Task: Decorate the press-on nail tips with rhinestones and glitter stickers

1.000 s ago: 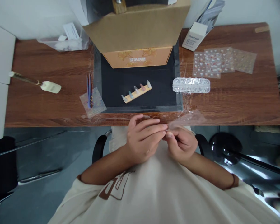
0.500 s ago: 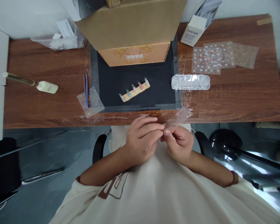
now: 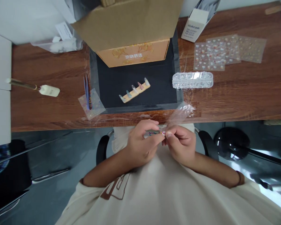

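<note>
- Bottle (image 3: 49, 90), ten o'clock from the hands, its label too small to read.
- Tub (image 3: 43, 47), also toward ten but farther; its white contents are hard to make out.
- Tweezers (image 3: 86, 93) lying across a sachet (image 3: 97, 106) and hiding part of it, ten o'clock.
- Strip (image 3: 136, 92) bearing five nail tips, eleven o'clock, on the black mat (image 3: 159, 87).
- Box (image 3: 133, 55), near twelve, partly covered by brown cardboard (image 3: 135, 26) that the top edge cuts off.
- Left hand (image 3: 142, 142): thumb and forefinger curved, a gap between; lower fingers hidden.
- Coloured bits (image 3: 152, 133) between the two hands, held by both; their backing is unclear.
- Right hand (image 3: 181, 143): thumb pinched to forefinger at the bits' three-o'clock end.
- Clear film (image 3: 180, 112), two o'clock, its near end lost behind the right hand.
- Case (image 3: 192, 80), between one and two, contents blurred by glare.
- Pads carton (image 3: 193, 29), one o'clock, top cut off.
- Sheets (image 3: 209, 56), between one and two, overlapping.
</note>
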`<state>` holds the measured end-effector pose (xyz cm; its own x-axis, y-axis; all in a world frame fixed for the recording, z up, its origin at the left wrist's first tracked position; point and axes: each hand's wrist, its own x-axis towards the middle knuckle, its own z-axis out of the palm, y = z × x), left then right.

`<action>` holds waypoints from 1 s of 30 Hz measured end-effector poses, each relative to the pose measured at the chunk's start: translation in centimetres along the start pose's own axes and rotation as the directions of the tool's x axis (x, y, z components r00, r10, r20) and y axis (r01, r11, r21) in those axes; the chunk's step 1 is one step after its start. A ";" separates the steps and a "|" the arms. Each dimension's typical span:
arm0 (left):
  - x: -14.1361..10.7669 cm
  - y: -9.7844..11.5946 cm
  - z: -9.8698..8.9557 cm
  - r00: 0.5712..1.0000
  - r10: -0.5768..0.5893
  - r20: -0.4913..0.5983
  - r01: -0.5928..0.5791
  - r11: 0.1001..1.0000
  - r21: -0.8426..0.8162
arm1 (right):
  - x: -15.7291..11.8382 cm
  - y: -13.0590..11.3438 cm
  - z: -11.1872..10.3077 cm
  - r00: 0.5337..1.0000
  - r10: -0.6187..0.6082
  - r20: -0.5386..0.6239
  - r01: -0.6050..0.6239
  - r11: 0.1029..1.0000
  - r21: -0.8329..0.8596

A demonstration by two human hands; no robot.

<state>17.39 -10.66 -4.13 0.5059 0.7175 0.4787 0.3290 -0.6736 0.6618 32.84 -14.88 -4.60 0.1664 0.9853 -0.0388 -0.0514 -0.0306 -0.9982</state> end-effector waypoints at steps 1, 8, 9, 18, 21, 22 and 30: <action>0.0 0.0 0.0 1.000 -0.002 -0.004 0.002 1.000 0.012 | 0.0 -0.1 0.0 1.000 0.008 -0.003 -0.008 1.000 0.009; 0.3 -0.1 0.4 0.999 0.032 -0.019 -0.031 0.997 0.072 | -0.1 0.2 0.2 0.997 0.081 -0.002 -0.080 0.992 0.094; 0.3 -0.1 0.4 0.999 0.045 -0.022 -0.043 0.996 0.077 | -0.2 0.2 0.3 0.996 0.092 0.000 -0.091 0.990 0.111; 0.3 -0.3 1.0 0.980 0.155 -0.127 -0.140 0.983 0.120 | -1.0 0.6 0.8 0.985 0.174 0.006 -0.170 0.952 0.256; 0.1 -0.3 1.2 0.971 0.133 -0.197 -0.118 0.989 0.085 | -1.1 0.8 0.8 0.984 0.180 -0.001 -0.172 0.944 0.281; 0.1 -0.3 1.2 0.969 0.121 -0.217 -0.108 0.992 0.070 | -1.1 0.8 0.8 0.984 0.180 -0.005 -0.171 0.943 0.286; 0.2 0.1 1.0 0.959 0.142 -0.245 -0.142 0.990 0.019 | -0.9 1.0 0.7 0.989 0.143 -0.043 -0.127 0.958 0.258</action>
<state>18.36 -10.76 -4.50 0.3367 0.6356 0.6947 0.2689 -0.7720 0.5760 32.00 -15.67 -5.51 0.2000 0.9625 -0.1831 -0.3247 -0.1112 -0.9392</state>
